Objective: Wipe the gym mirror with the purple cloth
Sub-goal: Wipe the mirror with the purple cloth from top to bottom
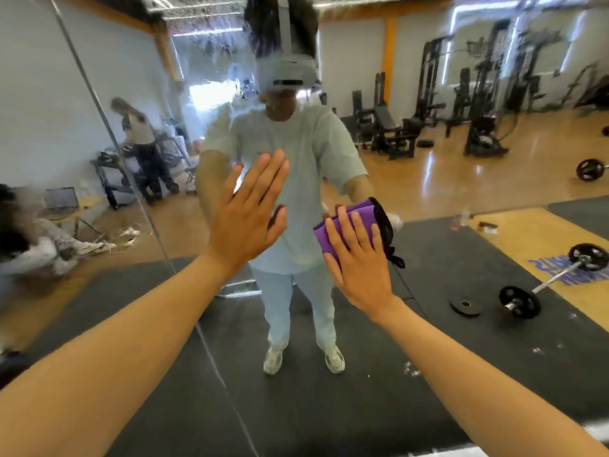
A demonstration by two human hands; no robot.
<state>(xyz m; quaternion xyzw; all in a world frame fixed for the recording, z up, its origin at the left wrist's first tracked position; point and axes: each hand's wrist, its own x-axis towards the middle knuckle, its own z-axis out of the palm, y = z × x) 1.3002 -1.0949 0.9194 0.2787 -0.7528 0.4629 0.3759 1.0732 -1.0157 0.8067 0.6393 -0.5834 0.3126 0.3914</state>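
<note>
Bracing against the gym mirror (461, 199), the left hand (248, 209) is being held flat, fingers straight and spread, apparently for balance. Further right, the folded purple cloth (356, 222) is being pressed to the glass under the right hand (361, 258), fingers extended, gripping nothing.
</note>
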